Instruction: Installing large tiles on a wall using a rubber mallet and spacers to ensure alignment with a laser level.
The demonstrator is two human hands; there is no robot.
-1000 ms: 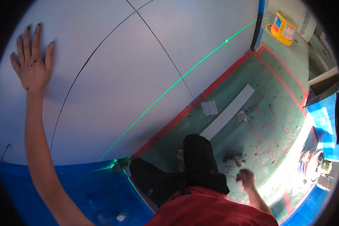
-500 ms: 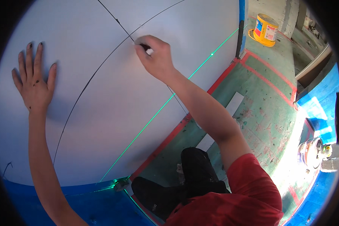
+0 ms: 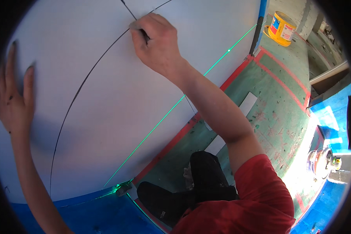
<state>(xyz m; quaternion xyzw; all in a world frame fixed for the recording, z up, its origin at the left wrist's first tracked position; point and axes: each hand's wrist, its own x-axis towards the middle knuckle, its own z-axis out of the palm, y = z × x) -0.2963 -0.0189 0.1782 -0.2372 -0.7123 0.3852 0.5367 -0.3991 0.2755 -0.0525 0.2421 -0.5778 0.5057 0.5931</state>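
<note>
A large pale wall panel (image 3: 117,105) fills the left and middle of the view. It carries a long curved black line (image 3: 80,86) and a straight black line (image 3: 128,8) meeting near the top. Over that meeting point my right hand (image 3: 156,45) is closed, its fingertips against the panel. What it grips is almost wholly hidden now; half a second ago a short tool with a white end showed in the fist. Flat against the panel at far left lies my left hand (image 3: 15,99), fingers outstretched, partly cut by the dark rim. Black smudges mark it.
A green laser line (image 3: 156,124) crosses the panel's lower part. Red tape (image 3: 171,145) edges the green floor (image 3: 273,128), where pale strips (image 3: 249,106) lie. A yellow bucket (image 3: 281,29) stands at far right, a round can (image 3: 319,163) at right. Blue sheeting (image 3: 93,214) borders below.
My right hand has moved up and left onto the crossing of the black lines, hiding it. My left hand appears farther left. The view has shifted slightly.
</note>
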